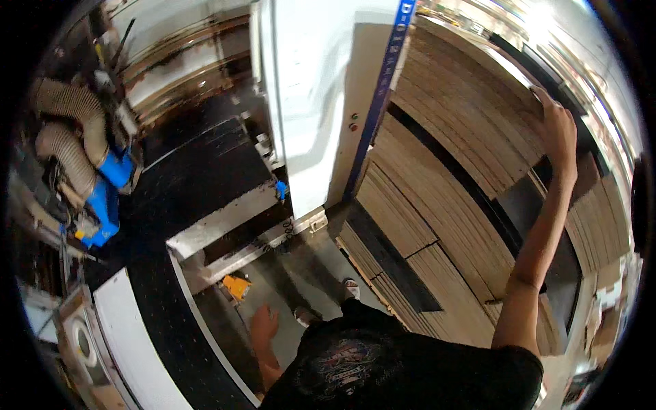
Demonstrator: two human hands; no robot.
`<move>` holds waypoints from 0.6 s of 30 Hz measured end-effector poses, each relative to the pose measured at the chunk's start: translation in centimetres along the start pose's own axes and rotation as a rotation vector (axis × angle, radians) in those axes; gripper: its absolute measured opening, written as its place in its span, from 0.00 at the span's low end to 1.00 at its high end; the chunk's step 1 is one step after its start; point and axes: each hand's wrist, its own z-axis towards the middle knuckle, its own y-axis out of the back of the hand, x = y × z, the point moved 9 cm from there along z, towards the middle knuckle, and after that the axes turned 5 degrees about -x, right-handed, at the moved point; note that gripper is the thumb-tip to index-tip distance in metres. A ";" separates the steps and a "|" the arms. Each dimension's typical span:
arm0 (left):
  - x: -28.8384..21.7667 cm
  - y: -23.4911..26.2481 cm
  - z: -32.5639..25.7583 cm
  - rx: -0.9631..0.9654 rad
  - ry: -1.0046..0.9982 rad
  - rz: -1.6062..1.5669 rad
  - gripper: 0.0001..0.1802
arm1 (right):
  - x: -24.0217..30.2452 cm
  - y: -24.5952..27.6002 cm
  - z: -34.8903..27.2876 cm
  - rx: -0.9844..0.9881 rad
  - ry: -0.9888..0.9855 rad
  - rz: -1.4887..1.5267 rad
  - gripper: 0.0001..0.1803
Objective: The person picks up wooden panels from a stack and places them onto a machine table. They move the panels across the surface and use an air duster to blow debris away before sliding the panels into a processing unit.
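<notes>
My right arm stretches up and to the right, and my right hand point(555, 109) is at the top edge of a tall stack of brown boards point(471, 102). Its fingers are bent over the edge of the uppermost board point(511, 65), which has a pale, shiny top. My left hand point(263, 326) hangs low beside my body, next to the black machine bed, with nothing seen in it. Its fingers are loose and partly apart.
A white machine cabinet point(311, 89) with small buttons point(353, 121) stands ahead. On the left are a black machine bed point(198, 160), ribbed hoses with blue fittings point(106, 205) and a white panel point(140, 335). A yellow object point(236, 287) lies low near my feet. More boards point(598, 222) are at right.
</notes>
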 end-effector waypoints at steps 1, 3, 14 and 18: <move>-0.3 2.9 0.3 -0.035 0.044 0.044 0.30 | -0.4 -0.9 -1.0 -0.027 -0.014 -0.012 0.32; -8.1 -5.1 -7.9 0.154 0.097 -0.107 0.27 | -1.5 -1.1 0.3 0.075 0.132 -0.198 0.31; -34.7 22.3 2.9 -0.243 -0.597 -0.650 0.16 | -0.9 3.9 -4.0 -0.181 0.110 -0.121 0.26; -48.1 32.6 -1.9 -0.395 -1.039 -0.691 0.18 | 2.7 5.4 -5.0 -0.176 0.217 -0.017 0.30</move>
